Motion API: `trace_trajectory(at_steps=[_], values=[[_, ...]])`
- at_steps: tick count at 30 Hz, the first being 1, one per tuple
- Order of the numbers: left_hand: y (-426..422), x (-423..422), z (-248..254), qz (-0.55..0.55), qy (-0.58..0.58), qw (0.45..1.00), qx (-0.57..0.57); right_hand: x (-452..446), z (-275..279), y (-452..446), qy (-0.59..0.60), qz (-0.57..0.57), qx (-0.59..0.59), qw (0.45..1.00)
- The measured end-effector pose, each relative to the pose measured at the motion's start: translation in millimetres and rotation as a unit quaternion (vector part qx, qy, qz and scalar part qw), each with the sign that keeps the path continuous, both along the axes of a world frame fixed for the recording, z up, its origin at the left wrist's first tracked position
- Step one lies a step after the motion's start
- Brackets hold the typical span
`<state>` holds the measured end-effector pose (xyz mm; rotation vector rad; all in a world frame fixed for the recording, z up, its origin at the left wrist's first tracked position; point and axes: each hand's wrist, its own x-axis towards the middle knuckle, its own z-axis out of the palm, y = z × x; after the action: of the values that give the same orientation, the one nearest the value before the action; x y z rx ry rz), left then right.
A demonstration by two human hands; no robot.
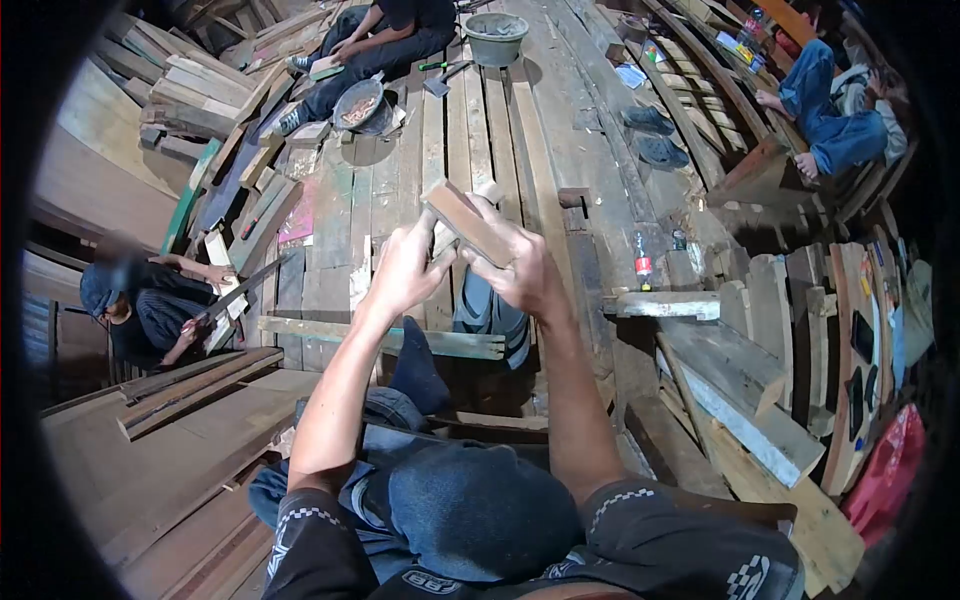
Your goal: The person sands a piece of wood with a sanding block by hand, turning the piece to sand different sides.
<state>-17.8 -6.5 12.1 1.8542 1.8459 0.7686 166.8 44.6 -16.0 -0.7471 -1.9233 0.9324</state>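
Out in front of me, my right hand (522, 265) is closed around a short brown rectangular wooden block (470, 224), tilted with its upper end to the left. My left hand (405, 268) is closed on a paler piece of wood (443, 238) directly under and beside the block. The two pieces seem to touch, but my fingers and the block hide most of the pale one. Below my hands are a dark shoe (505, 315) and a painted wooden slat (400, 338) lying crosswise.
At left a person (150, 315) grips a handsaw (245, 285) against a board. Another sits at the back by a bowl (358, 104), a bucket (495, 42) and a hammer (440, 82). A third person (835, 110) sits at right. A bottle (643, 265) and stacked timber (790, 330) stand at right.
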Motion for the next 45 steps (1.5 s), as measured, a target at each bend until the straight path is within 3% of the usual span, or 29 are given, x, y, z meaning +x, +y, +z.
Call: trace_trajectory(at_steps=[2, 3, 6, 7, 8, 10, 12, 13, 16, 19, 20, 21, 22, 23, 24, 29, 33, 36, 41, 44, 45], values=[[1, 2, -8, -0.014, 0.015, 0.999, 0.028, 6, -2, 7, 0.015, -0.042, 0.05, 0.998], [1, 3, -8, -0.018, 0.012, 1.0, 0.015, 10, 3, 5, 0.015, -0.089, -0.106, 0.99], [1, 8, -4, -0.012, -0.011, 1.0, -0.014, 10, 7, 4, 0.037, -0.105, -0.082, 0.99], [2, 5, -12, -0.014, -0.018, 0.999, 0.042, 6, -4, 13, 0.028, -0.055, 0.138, 0.989], [3, 2, -20, -0.018, -0.024, 0.995, 0.097, 4, -11, 6, 0.056, -0.015, 0.026, 0.998], [2, 2, -11, -0.016, -0.012, 0.998, 0.063, 4, -10, 3, 0.037, 0.034, -0.022, 0.999], [2, 4, -10, -0.015, 0.003, 0.998, 0.057, 9, -10, 6, 0.008, -0.013, -0.025, 1.0], [3, 4, -12, -0.019, 0.008, 1.0, 0.021, 14, -18, 15, 0.003, -0.044, 0.06, 0.997], [6, 1, -27, -0.005, -0.007, 1.0, 0.013, 31, -32, 22, 0.014, -0.173, -0.098, 0.98], [4, 4, -16, 0.015, -0.018, 0.999, 0.026, 28, -46, 29, 0.09, -0.202, -0.137, 0.966], [2, 7, -6, 0.02, -0.019, 0.999, 0.024, 26, -45, 28, 0.11, -0.193, -0.188, 0.957], [3, 9, 3, 0.035, 0.007, 0.998, -0.058, 23, -31, 23, 0.129, -0.183, -0.239, 0.945], [3, 9, 0, 0.027, -0.027, 0.999, -0.013, 21, -24, 20, 0.147, -0.173, -0.289, 0.93], [3, 9, -8, 0.018, -0.062, 0.997, 0.031, 17, -44, 27, 0.194, -0.164, -0.225, 0.941], [3, 11, -11, 0.01, -0.099, 0.992, 0.077, 17, -40, 24, 0.191, -0.161, -0.247, 0.936], [3, 10, -9, 0.01, -0.092, 0.995, 0.038, 22, -32, 23, 0.191, -0.153, -0.268, 0.932], [12, 0, -30, -0.04, 0.042, 0.969, 0.24, 24, -30, 23, 0.178, -0.14, -0.256, 0.94], [9, 2, -34, 0.006, -0.048, 0.99, 0.129, 23, -20, 16, 0.17, -0.118, -0.3, 0.931], [11, -3, -45, 0.019, -0.197, 0.979, 0.043, 24, -6, 10, 0.115, 0.054, -0.304, 0.944], [8, -3, -31, 0.046, -0.169, 0.985, 0.0, 19, -12, 10, 0.127, 0.086, -0.297, 0.942], [7, 2, -28, 0.034, -0.15, 0.985, 0.079, 19, -12, 9, 0.137, 0.099, -0.301, 0.938]])
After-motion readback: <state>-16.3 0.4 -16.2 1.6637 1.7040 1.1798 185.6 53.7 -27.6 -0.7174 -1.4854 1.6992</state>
